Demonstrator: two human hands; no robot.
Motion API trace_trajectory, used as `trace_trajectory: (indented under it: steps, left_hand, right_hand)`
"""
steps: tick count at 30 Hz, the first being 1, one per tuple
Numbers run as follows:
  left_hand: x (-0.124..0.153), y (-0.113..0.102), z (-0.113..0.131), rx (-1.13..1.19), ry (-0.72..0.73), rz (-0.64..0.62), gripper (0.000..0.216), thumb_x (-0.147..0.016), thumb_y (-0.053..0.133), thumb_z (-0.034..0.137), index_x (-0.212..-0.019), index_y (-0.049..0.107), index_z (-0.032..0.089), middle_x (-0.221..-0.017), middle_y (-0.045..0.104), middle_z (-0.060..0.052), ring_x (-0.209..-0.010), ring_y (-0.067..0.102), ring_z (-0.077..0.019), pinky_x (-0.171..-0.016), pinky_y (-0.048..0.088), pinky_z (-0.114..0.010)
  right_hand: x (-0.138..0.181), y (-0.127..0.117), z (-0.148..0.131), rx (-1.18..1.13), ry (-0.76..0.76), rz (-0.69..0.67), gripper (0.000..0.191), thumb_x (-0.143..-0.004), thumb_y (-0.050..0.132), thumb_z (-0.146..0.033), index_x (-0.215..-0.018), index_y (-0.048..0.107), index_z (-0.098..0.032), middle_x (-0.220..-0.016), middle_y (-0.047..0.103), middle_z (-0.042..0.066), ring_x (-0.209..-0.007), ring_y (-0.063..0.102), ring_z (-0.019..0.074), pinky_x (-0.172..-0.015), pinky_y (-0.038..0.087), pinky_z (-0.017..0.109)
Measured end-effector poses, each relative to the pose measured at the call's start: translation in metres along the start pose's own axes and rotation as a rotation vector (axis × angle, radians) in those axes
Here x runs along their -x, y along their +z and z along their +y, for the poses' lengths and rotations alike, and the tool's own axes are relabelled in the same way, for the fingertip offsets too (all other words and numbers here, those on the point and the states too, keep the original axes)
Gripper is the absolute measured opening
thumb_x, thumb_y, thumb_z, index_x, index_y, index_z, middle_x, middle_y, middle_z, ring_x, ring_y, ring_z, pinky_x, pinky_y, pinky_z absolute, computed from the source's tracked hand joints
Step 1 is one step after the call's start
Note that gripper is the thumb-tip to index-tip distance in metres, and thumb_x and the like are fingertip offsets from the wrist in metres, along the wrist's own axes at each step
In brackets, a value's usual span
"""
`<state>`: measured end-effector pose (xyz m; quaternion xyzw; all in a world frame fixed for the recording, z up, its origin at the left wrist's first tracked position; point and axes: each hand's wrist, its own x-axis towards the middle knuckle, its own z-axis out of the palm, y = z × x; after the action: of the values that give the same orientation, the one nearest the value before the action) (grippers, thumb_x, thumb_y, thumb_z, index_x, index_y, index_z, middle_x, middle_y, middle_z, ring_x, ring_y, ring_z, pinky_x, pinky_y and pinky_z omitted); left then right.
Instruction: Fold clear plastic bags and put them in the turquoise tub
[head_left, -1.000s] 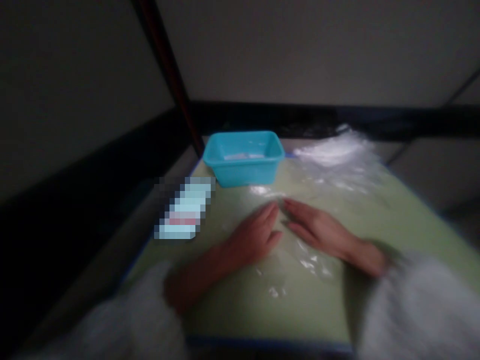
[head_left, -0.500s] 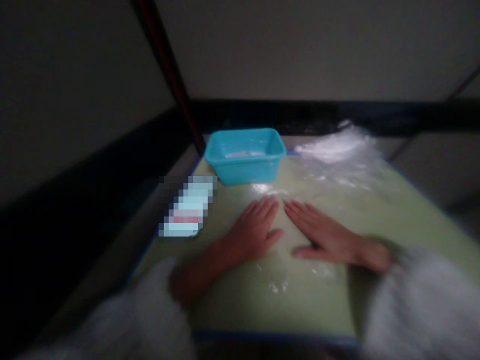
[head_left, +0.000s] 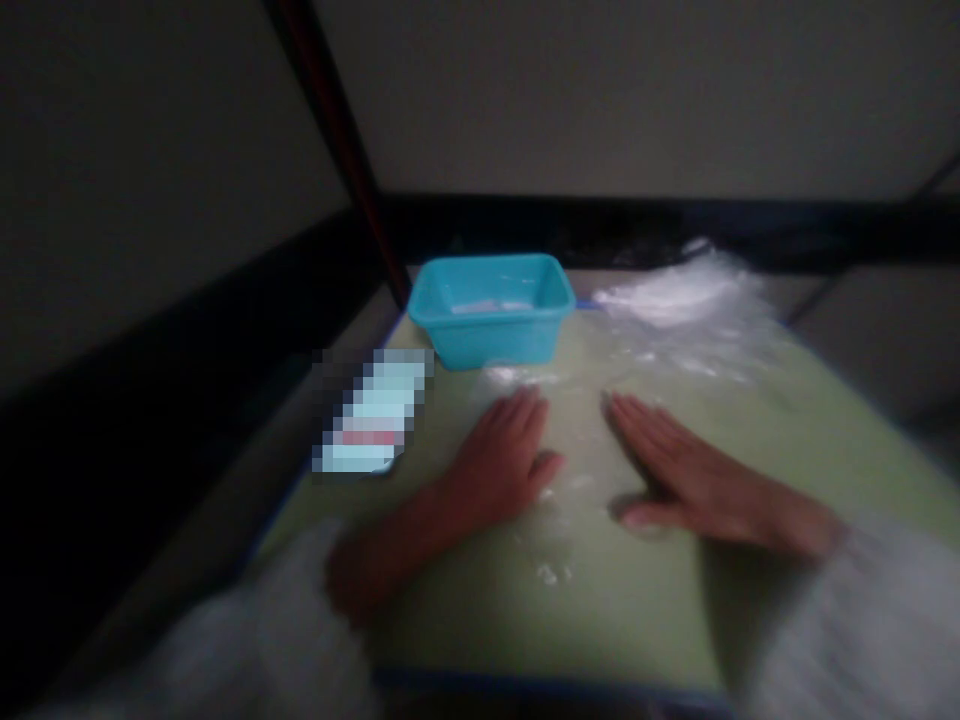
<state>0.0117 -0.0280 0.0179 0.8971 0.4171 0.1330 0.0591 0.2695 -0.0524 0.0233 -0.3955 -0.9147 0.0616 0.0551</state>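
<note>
My left hand (head_left: 504, 455) lies flat, fingers stretched out, on a thin clear plastic sheet (head_left: 570, 500) spread on the pale green table (head_left: 787, 440). A short gap to the right, my right hand (head_left: 675, 465) also lies flat on the same sheet, palm down and fingers together, pointing away from me. Neither hand holds anything. Both sleeves are fuzzy and white. The picture is dim and blurred.
A turquoise plastic tub (head_left: 491, 308) stands at the table's far edge, just beyond my left hand. A heap of clear plastic bags (head_left: 679, 295) lies to its right. A blurred-out flat object (head_left: 371, 412) rests at the left edge. A dark pole (head_left: 337, 140) rises behind.
My hands, nearly touching at the fingertips before, have slid apart; the right hand has moved to the right across the sheet. The left hand has barely shifted.
</note>
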Motion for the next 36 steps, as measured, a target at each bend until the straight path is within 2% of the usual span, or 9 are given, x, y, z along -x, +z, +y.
trace_trajectory:
  steps: [3,6,10,14,20,25,31,36]
  left_hand:
    - [0.0,0.001,0.017,0.082,0.103,0.018,0.054,-0.09,0.042,0.034,-0.135,0.037,0.005,-0.148,0.029,-0.018,-0.14,0.023,-0.0252,-0.114,0.021,-0.042]
    - [-0.001,0.004,0.035,0.151,0.168,-0.006,0.055,-0.092,0.038,0.037,-0.135,0.037,0.004,-0.148,0.03,-0.018,-0.14,0.022,-0.025,-0.115,0.021,-0.042]
    - [-0.007,0.01,0.05,0.19,0.18,-0.027,0.056,-0.092,0.034,0.037,-0.136,0.035,0.002,-0.148,0.029,-0.019,-0.14,0.021,-0.0252,-0.116,0.02,-0.04]
    - [-0.013,0.016,0.051,0.166,0.134,-0.068,0.057,-0.092,0.034,0.035,-0.137,0.032,0.0,-0.149,0.026,-0.02,-0.14,0.021,-0.0249,-0.116,0.017,-0.038]
    - [-0.018,0.021,0.039,0.148,0.057,-0.05,0.056,-0.093,0.032,0.036,-0.138,0.033,0.002,-0.149,0.027,-0.019,-0.141,0.019,-0.0243,-0.115,0.017,-0.04]
    - [-0.023,0.02,0.014,0.126,-0.017,-0.026,0.053,-0.094,0.031,0.035,-0.137,0.035,0.005,-0.148,0.029,-0.017,-0.14,0.023,-0.0243,-0.114,0.018,-0.041]
    - [-0.028,0.016,-0.021,-0.039,-0.064,-0.002,0.05,-0.095,0.032,0.033,-0.135,0.037,0.003,-0.148,0.03,-0.02,-0.139,0.026,-0.025,-0.113,0.021,-0.04]
    - [-0.027,0.011,-0.029,-0.149,-0.083,-0.006,0.05,-0.096,0.031,0.032,-0.136,0.036,0.003,-0.148,0.03,-0.018,-0.138,0.026,-0.0246,-0.112,0.024,-0.039]
  right_hand:
    - [-0.001,0.0,0.002,-0.004,0.032,0.006,0.099,-0.083,0.045,-0.065,-0.146,-0.013,-0.015,-0.152,0.001,0.018,-0.137,0.011,0.0339,-0.11,0.022,0.052]
    - [-0.003,0.003,0.001,0.009,0.047,0.029,0.097,-0.084,0.043,-0.065,-0.147,-0.01,-0.014,-0.152,0.003,0.018,-0.138,0.012,0.0332,-0.111,0.023,0.051]
    - [-0.006,0.012,0.001,0.031,0.015,0.101,0.095,-0.085,0.041,-0.066,-0.148,-0.007,-0.013,-0.152,0.008,0.019,-0.138,0.014,0.0321,-0.111,0.024,0.051]
    - [-0.007,0.02,0.005,0.042,0.001,0.123,0.093,-0.086,0.04,-0.064,-0.148,-0.006,-0.012,-0.152,0.009,0.02,-0.138,0.015,0.0322,-0.11,0.025,0.05]
    - [-0.01,0.022,0.005,0.043,-0.011,0.085,0.098,-0.084,0.041,-0.066,-0.147,-0.008,-0.009,-0.15,0.009,0.023,-0.138,0.015,0.0328,-0.11,0.026,0.051]
    - [-0.009,0.02,0.005,0.054,0.004,0.066,0.098,-0.084,0.041,-0.066,-0.147,-0.01,-0.01,-0.151,0.008,0.022,-0.137,0.014,0.0336,-0.11,0.027,0.05]
    - [-0.008,0.02,0.005,0.054,0.011,0.069,0.098,-0.084,0.041,-0.067,-0.146,-0.011,-0.012,-0.151,0.004,0.019,-0.137,0.014,0.0336,-0.11,0.026,0.049]
    - [-0.008,0.017,0.005,0.046,0.042,0.017,0.098,-0.084,0.04,-0.067,-0.146,-0.011,-0.012,-0.151,0.003,0.018,-0.138,0.013,0.0328,-0.111,0.025,0.047]
